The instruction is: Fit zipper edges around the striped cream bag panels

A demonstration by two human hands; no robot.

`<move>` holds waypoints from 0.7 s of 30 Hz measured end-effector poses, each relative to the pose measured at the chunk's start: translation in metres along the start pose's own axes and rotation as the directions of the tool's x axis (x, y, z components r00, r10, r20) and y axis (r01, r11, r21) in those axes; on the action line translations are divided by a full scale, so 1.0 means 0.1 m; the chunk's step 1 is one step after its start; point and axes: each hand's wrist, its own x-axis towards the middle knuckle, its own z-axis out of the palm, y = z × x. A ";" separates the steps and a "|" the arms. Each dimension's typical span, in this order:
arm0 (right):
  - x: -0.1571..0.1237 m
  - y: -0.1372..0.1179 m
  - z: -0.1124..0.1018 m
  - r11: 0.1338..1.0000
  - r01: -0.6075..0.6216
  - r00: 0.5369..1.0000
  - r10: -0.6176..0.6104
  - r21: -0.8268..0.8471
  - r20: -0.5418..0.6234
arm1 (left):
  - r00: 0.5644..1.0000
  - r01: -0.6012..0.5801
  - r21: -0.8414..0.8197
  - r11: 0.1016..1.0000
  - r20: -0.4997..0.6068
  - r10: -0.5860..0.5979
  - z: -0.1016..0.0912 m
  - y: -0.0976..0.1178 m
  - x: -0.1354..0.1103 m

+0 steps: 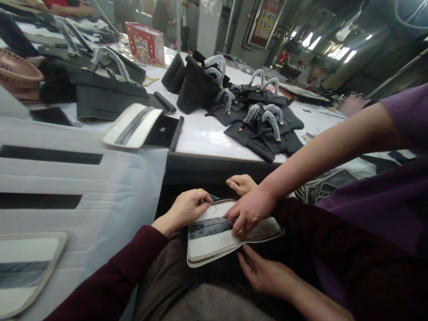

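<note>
A white bag panel (207, 246) with a grey stripe and layered edges lies over my lap. My left hand (190, 207) is closed, pinching its far left edge, where a short dark thread (214, 208) curls on the white face. Just beyond the far edge is my right hand (241, 183), its fingers drawn together; a co-worker's wrist hides part of it, and anything in its grip is too small to make out. The co-worker's one hand (249, 213) presses fingers onto the stripe, and their other hand (269, 273) touches the panel's near edge from below.
Black handbags (264, 129) with wrapped handles crowd the white table (200, 138) ahead. Another striped panel (133, 125) lies near its edge, and one more panel (26, 267) is at lower left. A pink basket (20, 73) and red gift bag (145, 44) stand farther back. Purple clothing borders my right.
</note>
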 end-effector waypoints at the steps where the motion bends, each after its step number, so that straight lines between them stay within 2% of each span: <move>1: -0.02 0.05 0.02 0.999 -0.033 0.999 0.033 -0.013 -0.030 | 1.000 0.001 0.003 1.000 0.001 -0.001 0.00 0.00 0.00; 7: -0.10 0.25 0.09 0.981 -0.176 0.980 0.167 -0.085 -0.107 | 1.000 0.004 0.028 1.000 0.011 -0.004 -0.01 0.01 -0.01; 11: -0.15 0.30 0.15 0.956 -0.263 0.960 0.246 -0.130 -0.136 | 1.000 0.003 0.046 0.999 0.009 -0.004 -0.01 -0.01 0.00; 16: -0.31 0.20 0.23 0.913 -0.378 0.919 0.350 -0.155 -0.180 | 1.000 0.003 0.065 0.998 -0.003 -0.003 0.00 -0.02 -0.01; 21: -0.44 -0.01 0.16 0.899 -0.420 0.900 0.397 -0.123 -0.178 | 1.000 0.004 0.076 0.997 -0.007 -0.003 -0.01 0.00 -0.03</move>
